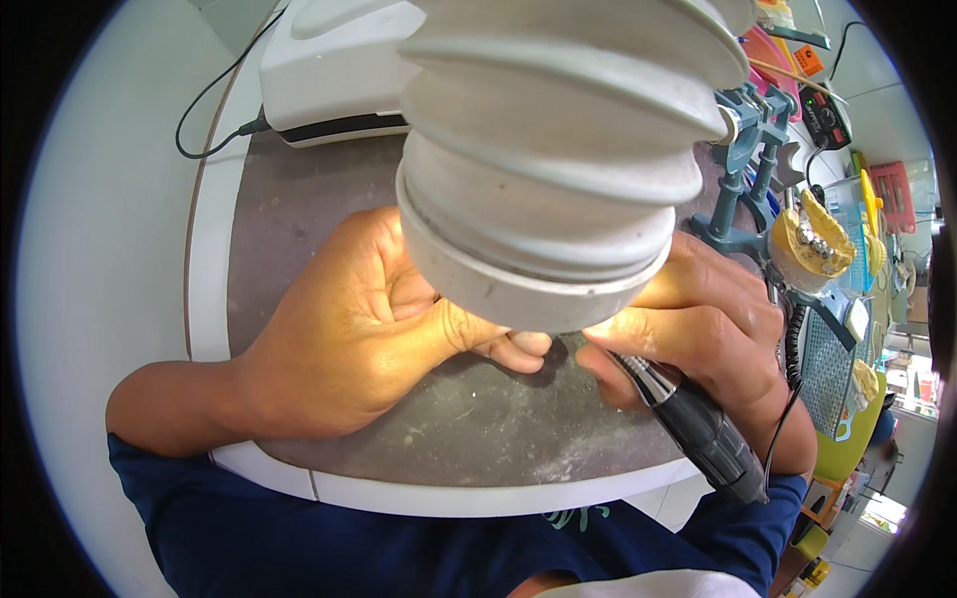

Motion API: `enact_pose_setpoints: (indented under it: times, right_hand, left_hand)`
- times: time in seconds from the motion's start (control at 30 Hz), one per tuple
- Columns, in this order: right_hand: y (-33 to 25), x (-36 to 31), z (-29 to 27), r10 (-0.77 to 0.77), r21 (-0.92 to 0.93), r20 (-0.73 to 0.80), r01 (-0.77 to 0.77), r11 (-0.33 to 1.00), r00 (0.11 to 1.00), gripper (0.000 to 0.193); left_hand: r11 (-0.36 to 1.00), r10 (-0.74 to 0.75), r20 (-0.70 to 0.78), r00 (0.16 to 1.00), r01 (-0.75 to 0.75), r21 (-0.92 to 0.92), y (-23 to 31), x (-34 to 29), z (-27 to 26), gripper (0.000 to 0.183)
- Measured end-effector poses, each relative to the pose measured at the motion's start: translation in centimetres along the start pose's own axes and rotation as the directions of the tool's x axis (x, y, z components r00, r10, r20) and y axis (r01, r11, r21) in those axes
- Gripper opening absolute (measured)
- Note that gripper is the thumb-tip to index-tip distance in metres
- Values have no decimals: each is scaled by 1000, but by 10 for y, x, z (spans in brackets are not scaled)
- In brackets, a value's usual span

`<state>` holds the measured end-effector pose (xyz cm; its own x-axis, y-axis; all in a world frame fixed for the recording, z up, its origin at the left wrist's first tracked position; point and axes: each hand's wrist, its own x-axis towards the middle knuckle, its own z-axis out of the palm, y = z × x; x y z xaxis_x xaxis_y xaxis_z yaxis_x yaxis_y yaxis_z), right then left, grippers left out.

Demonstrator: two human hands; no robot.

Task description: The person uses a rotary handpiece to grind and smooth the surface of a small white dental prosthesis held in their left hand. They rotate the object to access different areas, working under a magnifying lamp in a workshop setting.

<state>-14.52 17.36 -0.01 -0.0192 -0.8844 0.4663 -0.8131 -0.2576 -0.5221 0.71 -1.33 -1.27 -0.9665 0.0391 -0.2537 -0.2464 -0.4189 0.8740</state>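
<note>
My left hand [344, 329] rests on the dusty dark work surface [478, 429], fingers curled toward the middle; what they pinch is hidden under the wide grey ribbed suction hose [558, 149] that hangs over both hands. My right hand [698, 319] grips a black rotary handpiece [698, 424] like a pen, its tip pointing up-left under the hose mouth, close to my left fingertips. A coiled black cord [793, 349] runs from the handpiece.
A white machine [334, 75] with a black cable stands at the back. To the right are a blue-green dental articulator [753, 159], a yellow dental cast with metal teeth [812, 244], a control box [822, 115] and more casts.
</note>
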Motion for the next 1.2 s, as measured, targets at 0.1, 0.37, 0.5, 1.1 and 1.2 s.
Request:
enact_pose_setpoints:
  times: [0.1, 0.37, 0.5, 1.1, 1.2]
  right_hand:
    - [2, -2, 1, -9, 6, -9, 9, 1000, 1000, 40]
    - [5, -6, 5, -7, -46, -69, 4, 999, 998, 39]
    - [3, -5, 3, -7, -62, -52, 3, 998, 999, 37]
    - [4, -4, 3, -22, -74, -63, 17, 997, 998, 33]
    - [4, -4, 5, -8, -68, -84, 3, 998, 996, 32]
  left_hand:
    - [1000, 6, 9, 1000, -6, -18, -1, 1, -1, 46]
    - [1000, -12, 23, 1000, 13, -22, 2, 0, -2, 47]
    - [1000, -4, 22, 1000, 5, -28, 0, 0, -2, 44]
    - [1000, -6, 17, 1000, 5, 30, 4, -1, 1, 40]
    - [999, 8, 22, 1000, -9, 46, 4, 0, 1, 40]
